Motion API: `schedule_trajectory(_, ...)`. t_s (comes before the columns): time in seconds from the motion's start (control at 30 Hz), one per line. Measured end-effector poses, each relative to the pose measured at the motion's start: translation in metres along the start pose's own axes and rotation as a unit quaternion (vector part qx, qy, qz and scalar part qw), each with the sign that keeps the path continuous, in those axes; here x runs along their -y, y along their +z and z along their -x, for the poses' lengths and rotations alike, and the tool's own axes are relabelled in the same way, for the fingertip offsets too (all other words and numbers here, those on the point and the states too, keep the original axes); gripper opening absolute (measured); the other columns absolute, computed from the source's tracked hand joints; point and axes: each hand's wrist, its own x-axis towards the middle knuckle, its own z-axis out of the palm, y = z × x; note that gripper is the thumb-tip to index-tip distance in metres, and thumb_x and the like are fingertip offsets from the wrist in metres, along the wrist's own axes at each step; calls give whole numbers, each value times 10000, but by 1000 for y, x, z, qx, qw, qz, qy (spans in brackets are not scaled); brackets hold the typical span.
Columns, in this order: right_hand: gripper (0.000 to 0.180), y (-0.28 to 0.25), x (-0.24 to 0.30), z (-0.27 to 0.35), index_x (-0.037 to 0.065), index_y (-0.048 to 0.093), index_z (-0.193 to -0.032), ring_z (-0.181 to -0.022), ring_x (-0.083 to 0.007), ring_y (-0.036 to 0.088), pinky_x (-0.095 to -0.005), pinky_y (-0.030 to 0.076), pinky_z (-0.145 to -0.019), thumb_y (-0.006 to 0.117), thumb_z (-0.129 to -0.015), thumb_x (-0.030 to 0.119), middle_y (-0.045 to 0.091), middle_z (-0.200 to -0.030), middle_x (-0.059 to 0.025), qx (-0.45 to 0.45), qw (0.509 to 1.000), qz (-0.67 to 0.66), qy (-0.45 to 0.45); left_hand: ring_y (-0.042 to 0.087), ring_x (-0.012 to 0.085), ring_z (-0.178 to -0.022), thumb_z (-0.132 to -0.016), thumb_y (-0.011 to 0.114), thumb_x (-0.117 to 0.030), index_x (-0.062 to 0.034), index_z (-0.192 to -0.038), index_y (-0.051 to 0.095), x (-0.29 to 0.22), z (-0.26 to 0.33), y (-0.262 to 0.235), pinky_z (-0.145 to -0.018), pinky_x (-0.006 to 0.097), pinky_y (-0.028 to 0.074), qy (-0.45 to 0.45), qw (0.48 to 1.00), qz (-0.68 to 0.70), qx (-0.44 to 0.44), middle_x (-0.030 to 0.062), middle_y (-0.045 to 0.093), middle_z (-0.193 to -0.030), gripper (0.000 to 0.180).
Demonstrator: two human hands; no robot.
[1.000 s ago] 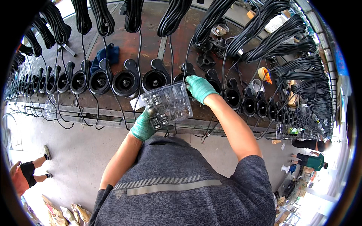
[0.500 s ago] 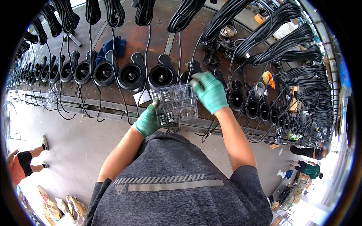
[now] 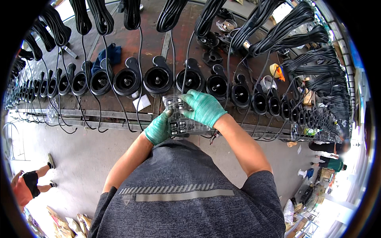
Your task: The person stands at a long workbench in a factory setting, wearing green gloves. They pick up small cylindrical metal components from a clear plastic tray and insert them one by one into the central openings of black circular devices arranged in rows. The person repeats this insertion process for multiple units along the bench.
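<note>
A clear plastic tray with small compartments is held in front of my body, at the bench edge. My gloved left hand grips its left side, thumb over the rim. Small silver coil-like metal parts sit in its left compartments. My gloved right hand lies over the tray's upper part, its fingertips bent together at the silver parts; what they pinch is hidden. Just beyond the hands stand round black housings, open side up, each with a metal shaft in its middle.
A long row of such housings runs along the brown bench. Bundles of black cable hang above, their leads crossing the bench. A blue cloth, a white paper and a tape roll lie there. Other people stand away on both sides.
My right hand has come from over a housing at the right back to the tray, its fingers now at the silver parts. The housings have shifted left in view. My left hand keeps the tray.
</note>
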Motion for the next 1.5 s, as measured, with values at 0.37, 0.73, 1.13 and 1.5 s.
schedule_trajectory(0.37,308,-15,-106,32,26,660,-1110,-487,-134,589,-290,430,-413,643,-1049,327,692,-815,-74,-106,782,-441,427,597,355,-1340,-926,693,-624,-91,-1551,462,1,4,26,-1128,591,480,4,1000,-12,19,173,587,-1491,853)
schedule_trajectory(0.73,348,-11,-128,27,39,675,-1146,-480,-167,614,-290,438,-422,514,-1108,345,700,-816,-100,-3,775,-403,487,594,372,-1344,-901,696,-667,-106,-1570,441,2,0,29,-1076,690,484,17,999,-50,-11,165,566,-1518,909)
schedule_trajectory(1.13,297,2,-142,33,19,687,-1205,-1105,-424,682,-484,543,-951,657,-1005,236,733,-1149,-212,-32,968,-36,245,586,365,-1352,-895,682,-695,-101,-1582,420,-2,-19,48,-1055,660,514,6,997,-74,20,168,554,-1525,945)
schedule_trajectory(1.5,196,-2,-151,0,19,713,-1083,-1062,-438,705,-505,576,-898,600,-947,103,735,-1091,-243,149,957,59,243,570,350,-1379,-884,685,-702,-156,-1619,369,13,-47,57,-1063,646,510,15,996,-69,47,144,521,-1563,969)
